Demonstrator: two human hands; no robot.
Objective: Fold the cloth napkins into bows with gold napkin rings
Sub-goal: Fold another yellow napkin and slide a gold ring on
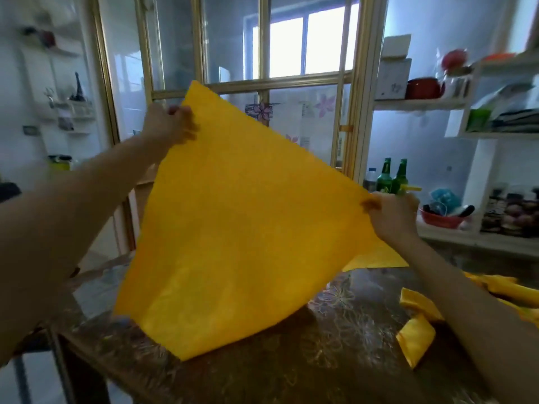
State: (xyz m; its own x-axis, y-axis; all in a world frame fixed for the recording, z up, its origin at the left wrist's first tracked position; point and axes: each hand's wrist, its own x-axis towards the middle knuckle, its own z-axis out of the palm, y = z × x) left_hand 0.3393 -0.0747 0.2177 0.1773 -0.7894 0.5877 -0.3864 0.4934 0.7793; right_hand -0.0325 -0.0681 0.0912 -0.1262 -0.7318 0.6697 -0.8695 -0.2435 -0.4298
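Yellow napkin (239,217) pinched by both hands (170,125) (392,218), red bowl (440,223) of blurred things

One spread napkin (242,217); two green bottles (384,176); one red bowl (440,221).

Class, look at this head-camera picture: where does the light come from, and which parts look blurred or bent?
Head view: backlit by the washed-out window; the yellow napkin glows; the left hand and right hand are softly blurred; the shelves look hazy; the gold door frame leans from wide-angle distortion.
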